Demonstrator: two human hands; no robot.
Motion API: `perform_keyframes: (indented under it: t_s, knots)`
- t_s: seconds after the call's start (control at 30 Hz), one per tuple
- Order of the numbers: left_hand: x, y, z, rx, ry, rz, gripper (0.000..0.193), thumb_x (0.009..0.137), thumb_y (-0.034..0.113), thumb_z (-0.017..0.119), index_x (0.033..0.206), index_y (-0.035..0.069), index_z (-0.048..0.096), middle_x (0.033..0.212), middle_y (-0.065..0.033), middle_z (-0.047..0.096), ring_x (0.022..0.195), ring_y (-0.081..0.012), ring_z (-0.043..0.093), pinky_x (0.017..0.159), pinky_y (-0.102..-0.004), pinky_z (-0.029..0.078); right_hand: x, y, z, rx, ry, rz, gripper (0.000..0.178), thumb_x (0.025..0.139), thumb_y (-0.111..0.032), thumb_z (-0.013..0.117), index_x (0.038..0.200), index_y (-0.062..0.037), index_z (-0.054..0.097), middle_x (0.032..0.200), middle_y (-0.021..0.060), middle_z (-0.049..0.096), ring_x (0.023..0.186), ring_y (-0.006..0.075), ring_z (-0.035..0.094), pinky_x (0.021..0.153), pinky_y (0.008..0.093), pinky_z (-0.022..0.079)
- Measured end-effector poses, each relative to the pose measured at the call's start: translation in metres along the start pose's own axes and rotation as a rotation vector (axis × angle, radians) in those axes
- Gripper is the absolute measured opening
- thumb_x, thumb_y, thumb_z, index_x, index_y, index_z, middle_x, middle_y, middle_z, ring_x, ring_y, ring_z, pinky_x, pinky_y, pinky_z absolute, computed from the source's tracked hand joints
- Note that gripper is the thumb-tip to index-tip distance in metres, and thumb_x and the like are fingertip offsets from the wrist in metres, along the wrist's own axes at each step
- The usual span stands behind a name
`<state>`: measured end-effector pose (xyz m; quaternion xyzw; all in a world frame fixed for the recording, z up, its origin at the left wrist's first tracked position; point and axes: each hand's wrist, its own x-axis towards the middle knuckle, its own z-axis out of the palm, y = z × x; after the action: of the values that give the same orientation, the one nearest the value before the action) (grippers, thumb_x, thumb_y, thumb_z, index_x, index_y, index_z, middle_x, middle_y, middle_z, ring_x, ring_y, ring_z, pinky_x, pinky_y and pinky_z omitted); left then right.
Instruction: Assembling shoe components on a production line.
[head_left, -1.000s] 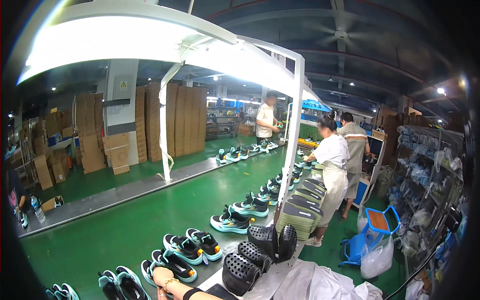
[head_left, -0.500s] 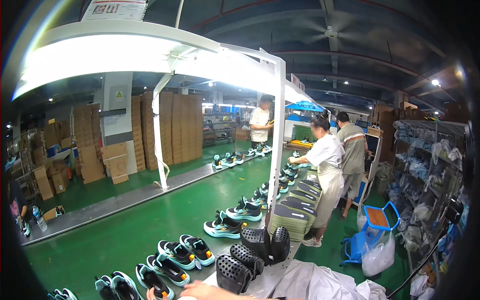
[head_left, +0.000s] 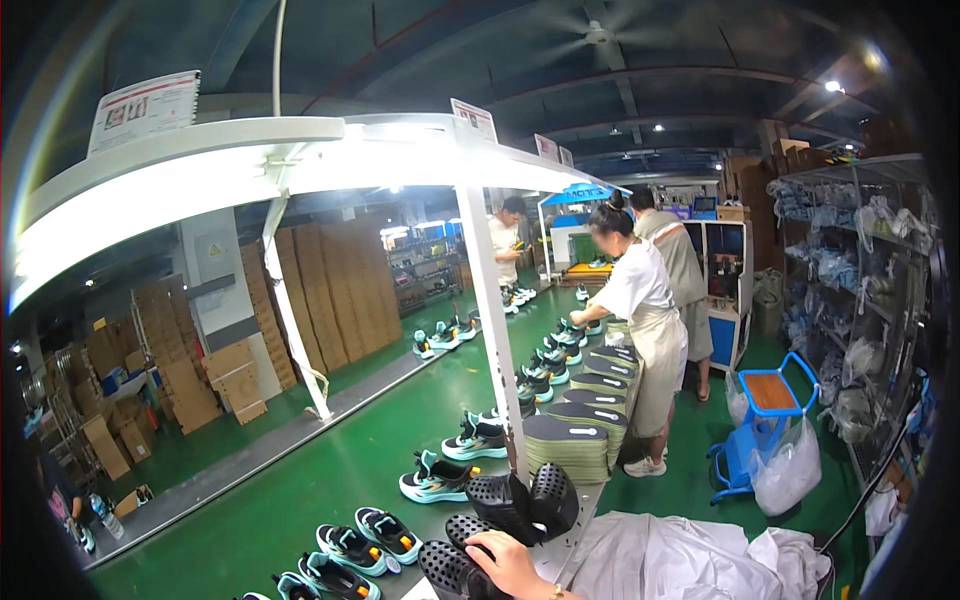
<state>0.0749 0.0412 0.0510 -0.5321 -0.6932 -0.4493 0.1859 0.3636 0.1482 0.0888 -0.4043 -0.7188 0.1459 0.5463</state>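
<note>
My right hand [head_left: 507, 562], with a bracelet at the wrist, reaches in from the lower edge. Its bent fingers lie over the side of a black perforated clog [head_left: 447, 568] and seem to grip it; the fingertips are partly hidden. Beside that clog stands its mate [head_left: 468, 530], toe away from me. Just beyond, a second pair of black clogs [head_left: 553, 497] leans by the white post. To the left, black and turquoise sneakers [head_left: 388, 535] stand in a row on the bench. My left hand is out of the picture.
A white post [head_left: 490, 330] rises from the bench edge. Stacks of insoles [head_left: 570, 440] stand along the right side, near a person in an apron [head_left: 645, 330]. White cloth [head_left: 680, 560] lies at the lower right. A blue trolley [head_left: 765, 430] with a bag stands beyond.
My right hand has moved right, from beside the sneakers onto the near black clog. The fingers at the lower left have left the picture. The view has swung to the right.
</note>
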Motion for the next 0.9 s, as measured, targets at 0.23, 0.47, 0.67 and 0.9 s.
perform_keyframes:
  t_s: [0.23, 0.47, 0.67, 0.9]
  knots:
    - [0.034, -0.017, 0.053, -0.016, -0.289, 0.142, 0.041, 0.083, 0.024, 0.062, 0.114, -0.002, 0.056, 0.120, -0.0212, 0.055, 0.112, -0.0365, 0.051, 0.097, -0.0402, 0.039, -0.002, 0.006, 0.001, -0.019, 0.073, -0.078, 0.013, 0.086, -0.016, 0.059, 0.093, -0.0055, 0.064, 0.093, 0.0089, 0.066, 0.090, 0.0258, 0.062, 0.081, 0.0350, 0.048]
    - [0.077, -0.038, 0.088, 0.455, -0.893, -0.193, 0.055, 0.065, 0.045, 0.072, 0.090, -0.004, 0.066, 0.102, -0.0266, 0.064, 0.098, -0.0349, 0.063, 0.082, -0.0382, 0.050, -0.010, 0.007, 0.008, 0.007, 0.160, -0.070, 0.010, 0.081, -0.010, 0.059, 0.087, -0.0031, 0.064, 0.090, 0.0141, 0.064, 0.086, 0.0318, 0.061, 0.077, 0.0382, 0.048]
    - [0.076, -0.082, 0.114, 0.384, -0.972, -0.184, 0.061, 0.065, 0.056, 0.067, 0.082, -0.002, 0.068, 0.083, -0.0198, 0.067, 0.080, -0.0327, 0.065, 0.074, -0.0388, 0.051, -0.008, 0.008, 0.010, -0.005, 0.138, -0.069, 0.010, 0.081, -0.009, 0.059, 0.088, -0.0031, 0.064, 0.091, 0.0143, 0.064, 0.087, 0.0318, 0.061, 0.079, 0.0380, 0.049]
    - [0.082, -0.034, 0.055, 0.062, -1.060, -0.188, 0.043, 0.075, 0.043, 0.066, 0.080, 0.001, 0.064, 0.078, -0.0170, 0.065, 0.071, -0.0290, 0.063, 0.064, -0.0391, 0.048, -0.010, 0.007, 0.003, -0.007, 0.117, -0.112, 0.012, 0.082, -0.008, 0.057, 0.090, -0.0021, 0.064, 0.089, 0.0144, 0.065, 0.086, 0.0304, 0.062, 0.079, 0.0374, 0.049]
